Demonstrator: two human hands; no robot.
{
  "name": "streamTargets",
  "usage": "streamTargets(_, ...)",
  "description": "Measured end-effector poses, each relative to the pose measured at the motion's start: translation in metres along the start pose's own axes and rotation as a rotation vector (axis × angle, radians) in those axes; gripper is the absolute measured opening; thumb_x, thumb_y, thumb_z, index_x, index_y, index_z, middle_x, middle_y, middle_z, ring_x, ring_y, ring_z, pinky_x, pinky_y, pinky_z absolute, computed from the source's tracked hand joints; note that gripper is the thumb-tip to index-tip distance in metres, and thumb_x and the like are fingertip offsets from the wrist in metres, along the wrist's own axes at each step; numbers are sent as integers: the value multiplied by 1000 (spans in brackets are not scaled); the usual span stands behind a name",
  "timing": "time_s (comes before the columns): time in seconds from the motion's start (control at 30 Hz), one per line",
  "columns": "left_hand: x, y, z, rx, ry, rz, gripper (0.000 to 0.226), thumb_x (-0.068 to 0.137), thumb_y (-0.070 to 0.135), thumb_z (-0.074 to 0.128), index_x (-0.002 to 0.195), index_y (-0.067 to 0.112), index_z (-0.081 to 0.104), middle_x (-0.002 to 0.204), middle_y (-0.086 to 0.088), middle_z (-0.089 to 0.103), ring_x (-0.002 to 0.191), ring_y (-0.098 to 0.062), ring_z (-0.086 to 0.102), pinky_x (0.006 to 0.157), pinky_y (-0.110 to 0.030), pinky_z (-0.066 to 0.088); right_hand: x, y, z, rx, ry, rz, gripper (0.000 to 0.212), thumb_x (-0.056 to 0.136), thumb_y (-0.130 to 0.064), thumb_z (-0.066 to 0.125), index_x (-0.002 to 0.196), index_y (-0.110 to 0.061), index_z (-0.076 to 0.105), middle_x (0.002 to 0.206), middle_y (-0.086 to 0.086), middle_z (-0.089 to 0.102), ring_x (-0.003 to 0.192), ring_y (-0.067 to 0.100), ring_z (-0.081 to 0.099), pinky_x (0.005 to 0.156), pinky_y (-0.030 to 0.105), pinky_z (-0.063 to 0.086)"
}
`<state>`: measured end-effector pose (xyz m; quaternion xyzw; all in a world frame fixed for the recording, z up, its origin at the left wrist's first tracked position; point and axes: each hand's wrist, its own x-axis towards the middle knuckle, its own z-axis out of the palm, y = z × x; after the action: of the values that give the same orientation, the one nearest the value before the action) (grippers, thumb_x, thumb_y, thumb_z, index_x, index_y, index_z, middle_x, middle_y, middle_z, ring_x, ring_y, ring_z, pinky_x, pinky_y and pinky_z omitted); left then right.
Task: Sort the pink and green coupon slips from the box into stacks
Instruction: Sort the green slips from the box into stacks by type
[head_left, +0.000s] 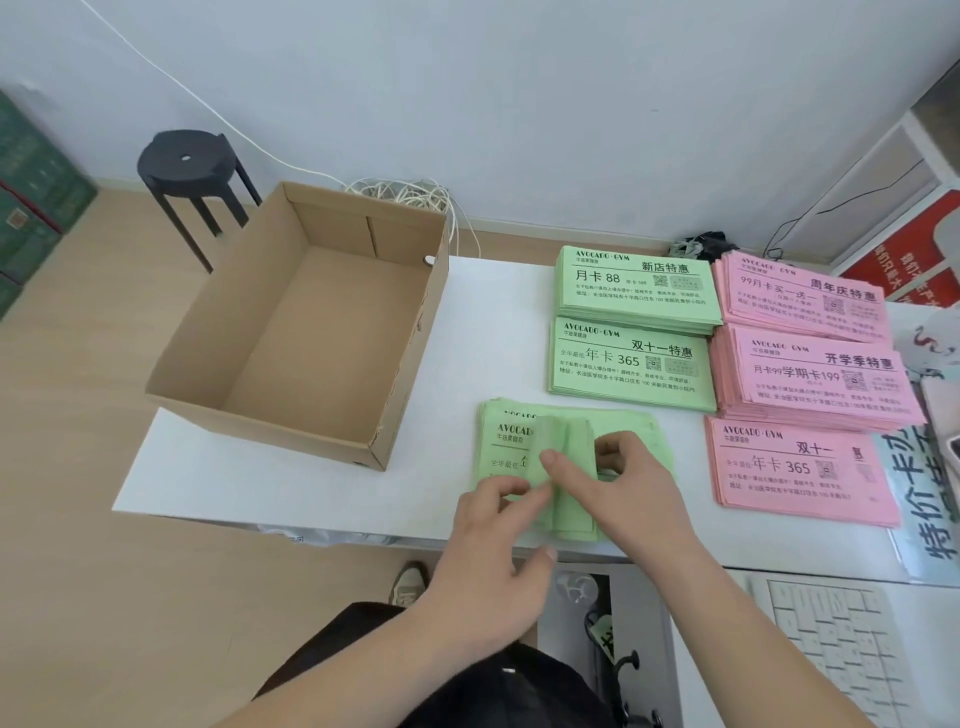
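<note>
Hands at six o'clock on bench (311, 493), left hand (491, 545) and right hand (641, 486) together pinching curled green slips (576, 441) over loose green pile (498, 447), long axis nine-to-three; green stack (631, 364) at twelve, nearer right hand.

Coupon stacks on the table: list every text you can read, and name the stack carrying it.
"AVOCADO·GYM", "新店特惠", "月卡 88": far green stack
"AVOCADO·GYM", "双十一特惠", "年卡 365": middle green stack
"AVOCADO·GYM", "周年庆特惠", "99月卡买一送一": far pink stack
"AVOCADO·GYM", "开学季特惠", "月卡99学期卡199": middle pink stack
"AVOCADO·GYM", "双十一", "年卡 365": near pink stack
"AVOCAD": near green stack, partly covered by the left hand and right hand gripping green slips
Small print, QR codes: too small to read.
</note>
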<state>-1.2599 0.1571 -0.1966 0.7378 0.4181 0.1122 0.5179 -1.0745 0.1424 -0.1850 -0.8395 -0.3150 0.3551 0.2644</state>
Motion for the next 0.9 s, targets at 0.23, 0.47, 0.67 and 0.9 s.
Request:
streamTargets(0.23, 1, -7, 2, 53, -147, 130, 58, 98, 19, 58, 151, 38, 45, 156, 38, 24, 143, 20, 13, 112, -1, 5, 1, 4, -1, 42, 27, -28, 32, 79, -44, 80, 101, -32, 60, 94, -13, 73, 85, 1, 68, 78, 32, 58)
streamTargets(0.47, 23, -5, -20, -452, 264, -380, 30, 101, 26, 62, 130, 31, 62, 123, 14, 66, 100, 8, 64, 84, -8, 49, 1, 0, 0, 3, -26, -33, 70, 70, -79, 71, 118, -30, 56, 115, -19, 64, 109, 4, 62, 92, 33, 53)
streamTargets(0.67, 56, 19, -40, -432, 71, -390, 39, 88, 43, 77, 120, 29, 60, 105, 8, 77, 92, -9, 75, 88, -37, 61, -3, -10, -10, 77, -163, -14, 69, 89, -85, 36, 125, -30, 56, 117, -13, 63, 104, -1, 57, 84, 30, 42)
streamTargets(0.9, 63, 22, -45, -343, 21, -210, 38, 96, -1, 60, 118, 30, 57, 109, 6, 77, 102, -10, 73, 91, -28, 58, -1, 31, -27, 80, 191, -39, 76, 89, -17, 74, 154, -28, 38, 150, -10, 43, 141, 11, 39, 119, 38, 34)
